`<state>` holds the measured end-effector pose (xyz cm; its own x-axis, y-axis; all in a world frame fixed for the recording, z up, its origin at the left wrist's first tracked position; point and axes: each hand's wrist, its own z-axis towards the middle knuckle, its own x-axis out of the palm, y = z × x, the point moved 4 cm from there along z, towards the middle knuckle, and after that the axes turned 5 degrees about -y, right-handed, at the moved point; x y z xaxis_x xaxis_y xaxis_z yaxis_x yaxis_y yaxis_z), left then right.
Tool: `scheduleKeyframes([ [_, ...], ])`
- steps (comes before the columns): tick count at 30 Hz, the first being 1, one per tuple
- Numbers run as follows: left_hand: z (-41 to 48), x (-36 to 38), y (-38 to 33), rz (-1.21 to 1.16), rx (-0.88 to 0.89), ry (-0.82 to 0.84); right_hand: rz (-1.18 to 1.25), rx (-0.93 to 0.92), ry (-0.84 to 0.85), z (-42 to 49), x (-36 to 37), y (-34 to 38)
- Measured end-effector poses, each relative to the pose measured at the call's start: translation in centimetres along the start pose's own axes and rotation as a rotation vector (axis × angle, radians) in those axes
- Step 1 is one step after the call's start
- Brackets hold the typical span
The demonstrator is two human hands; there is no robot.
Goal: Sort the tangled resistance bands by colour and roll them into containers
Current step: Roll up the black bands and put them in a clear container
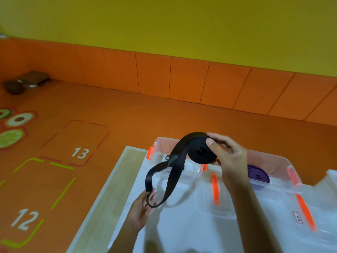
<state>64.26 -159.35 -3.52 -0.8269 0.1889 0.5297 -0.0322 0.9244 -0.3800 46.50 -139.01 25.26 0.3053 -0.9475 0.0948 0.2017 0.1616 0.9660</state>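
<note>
A black resistance band (182, 157) is partly rolled into a coil held in the air above the table. My right hand (228, 157) grips the coil, thumb across its face. The loose tail hangs down to the left, and my left hand (144, 203) holds its bottom loop between thumb and fingers. Behind the coil stands a clear container (160, 143) with orange latches. To its right a second clear container (277, 161) holds a rolled purple band (259, 175).
Two clear lids with orange handles, one (215, 207) in the middle and one (306, 221) at the right, lie on the white table (182, 234). The table's wooden edge (109, 198) runs along the left. Beyond is an orange floor with painted numbers and an orange padded wall.
</note>
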Motion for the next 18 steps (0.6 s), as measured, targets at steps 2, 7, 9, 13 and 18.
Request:
scheduleKeyframes([
  [2, -0.3, -0.4, -0.4, -0.004, -0.022, 0.015, -0.021, -0.009, -0.020, 0.1, -0.4, -0.5],
  [7, -1.6, -2.0, -2.0, -0.044, -0.053, 0.167, -0.051, 0.003, -0.160, 1.0, -3.1, -2.3],
  [9, -1.9, -2.6, -2.8, -0.071, -0.034, 0.242, -0.027, 0.027, -0.225, 1.5, -4.2, -2.9],
  [13, -2.6, -3.0, -3.3, 0.031, 0.032, 0.257, -0.038, 0.045, -0.279, 2.1, -5.7, -3.9],
  [18, -2.8, -3.5, -3.8, 0.069, 0.097, 0.173, -0.053, 0.039, -0.279, 1.7, -5.5, -3.8],
])
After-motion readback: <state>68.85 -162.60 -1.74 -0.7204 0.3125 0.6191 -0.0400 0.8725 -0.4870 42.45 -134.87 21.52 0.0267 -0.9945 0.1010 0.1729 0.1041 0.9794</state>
